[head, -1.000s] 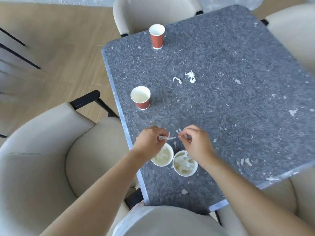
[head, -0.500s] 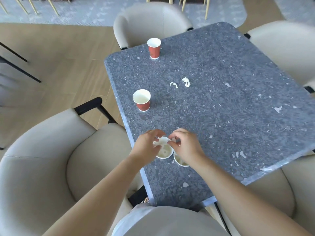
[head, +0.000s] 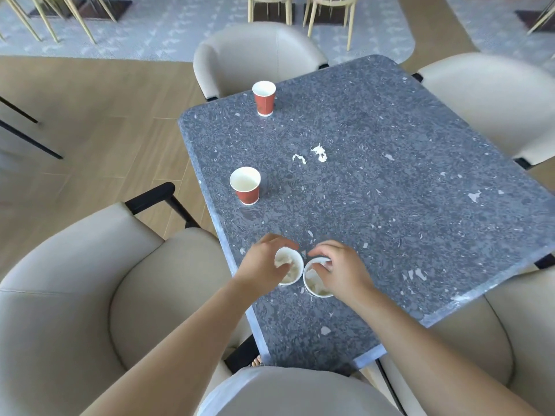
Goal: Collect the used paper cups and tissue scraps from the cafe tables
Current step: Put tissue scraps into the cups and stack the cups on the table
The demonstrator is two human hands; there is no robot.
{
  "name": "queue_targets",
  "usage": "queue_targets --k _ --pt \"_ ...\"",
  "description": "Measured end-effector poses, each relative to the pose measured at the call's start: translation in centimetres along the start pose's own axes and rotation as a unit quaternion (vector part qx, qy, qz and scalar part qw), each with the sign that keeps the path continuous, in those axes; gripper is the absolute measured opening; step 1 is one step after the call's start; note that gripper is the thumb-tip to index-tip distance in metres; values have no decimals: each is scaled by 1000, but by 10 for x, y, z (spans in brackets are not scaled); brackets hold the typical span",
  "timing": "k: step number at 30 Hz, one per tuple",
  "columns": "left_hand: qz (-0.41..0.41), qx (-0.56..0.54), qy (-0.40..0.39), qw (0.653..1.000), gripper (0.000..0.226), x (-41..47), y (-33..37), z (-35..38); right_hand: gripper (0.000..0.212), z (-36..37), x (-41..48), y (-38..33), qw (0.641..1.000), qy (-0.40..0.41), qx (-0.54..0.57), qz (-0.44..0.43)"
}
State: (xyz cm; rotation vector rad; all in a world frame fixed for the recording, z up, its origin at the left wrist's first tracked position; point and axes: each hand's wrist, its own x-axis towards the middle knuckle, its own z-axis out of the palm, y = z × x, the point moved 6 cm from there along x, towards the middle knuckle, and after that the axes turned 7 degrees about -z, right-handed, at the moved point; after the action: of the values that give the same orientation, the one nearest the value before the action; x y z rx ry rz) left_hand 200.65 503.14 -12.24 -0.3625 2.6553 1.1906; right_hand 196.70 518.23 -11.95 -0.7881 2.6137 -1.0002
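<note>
- Two sets of fingers are curled down into two white-lined cups: the left hand (head: pixel 262 267) closes on a tissue wad (head: pixel 283 259) in the mouth of the left cup (head: pixel 295 274), thumb inside the rim and the other fingers arched over its far edge.
- The right hand (head: pixel 341 270) has its fingertips bent into the right cup (head: pixel 315 288), pinching a white tissue piece (head: pixel 312 277) that lies inside.
- These cups stand upright and touch each other, near the left edge of the table (head: pixel 390 211) at the person's end.
- Farther along the same edge stands a red paper cup (head: pixel 246 187), upright, white inside.
- Toward the middle of the grey speckled top lie two loose tissue scraps, a bigger one (head: pixel 319 152) and a small curl (head: pixel 299 158) just beside it.
- A second red cup (head: pixel 264 99) stands near the far corner; a faint mark on its side is too small to read.
- Beige padded chairs (head: pixel 75 283) surround the table.
</note>
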Motion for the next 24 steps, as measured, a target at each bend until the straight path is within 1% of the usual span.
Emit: queue_targets --k 4,6,10,13,17,24 --pt "3 92 -21 996 39 -1 -10 5 22 1 -7 9 999 -18 -34 6" --pt "3 128 -38 991 46 0 -13 10 23 2 -10 13 999 -29 -44 11" --pt "-7 158 -69 985 63 2 -16 19 29 3 -11 21 995 -48 -80 30" --pt "-6 166 -75 983 73 3 -15 23 29 1 -8 26 991 -55 -109 49" --pt "8 165 -67 984 67 9 -14 24 25 -1 -2 31 989 -53 -123 65" --pt "3 140 -38 989 60 33 -11 17 15 -5 22 41 992 -50 -90 75"
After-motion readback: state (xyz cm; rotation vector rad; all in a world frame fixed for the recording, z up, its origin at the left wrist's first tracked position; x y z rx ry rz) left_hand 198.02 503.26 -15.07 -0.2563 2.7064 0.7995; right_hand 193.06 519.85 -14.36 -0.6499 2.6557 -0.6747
